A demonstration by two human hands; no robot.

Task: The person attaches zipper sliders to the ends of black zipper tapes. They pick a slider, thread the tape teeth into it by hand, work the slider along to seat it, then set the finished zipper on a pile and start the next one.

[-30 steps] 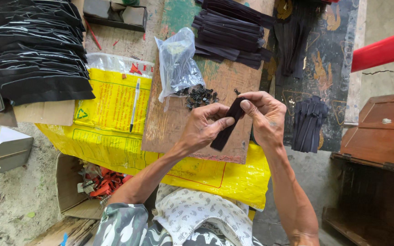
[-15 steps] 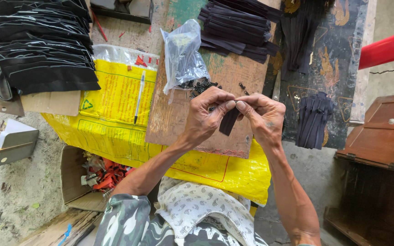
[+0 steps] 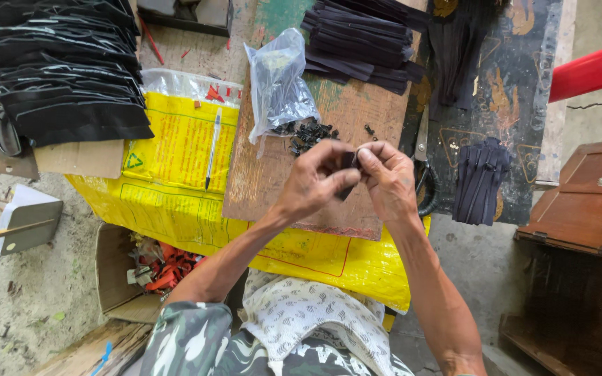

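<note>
The person sits over a low, cluttered tabletop (image 3: 524,83) with worn, paint-stained boards. Both hands meet above a brown wooden board (image 3: 280,188): the left hand (image 3: 311,182) and the right hand (image 3: 386,179) have their fingers closed together on a short black strip (image 3: 348,167), pinching it between thumbs and fingertips, mostly hidden by them. Just beyond the hands lies a small heap of black metal bits (image 3: 308,134) beside a crumpled clear plastic bag (image 3: 280,83). A yellow printed sack (image 3: 175,174) is spread under the board, with a pen (image 3: 212,147) lying on it. Stacks of black strips (image 3: 357,38) sit at the far edge, a larger pile of black pieces (image 3: 64,69) to the left, and a bundle of dark strips (image 3: 481,179) to the right near scissors (image 3: 423,167). Below, on the dusty concrete floor (image 3: 29,299), a cardboard box (image 3: 116,278) holds red scraps. A brown wooden chest (image 3: 587,195) stands at the right.
</note>
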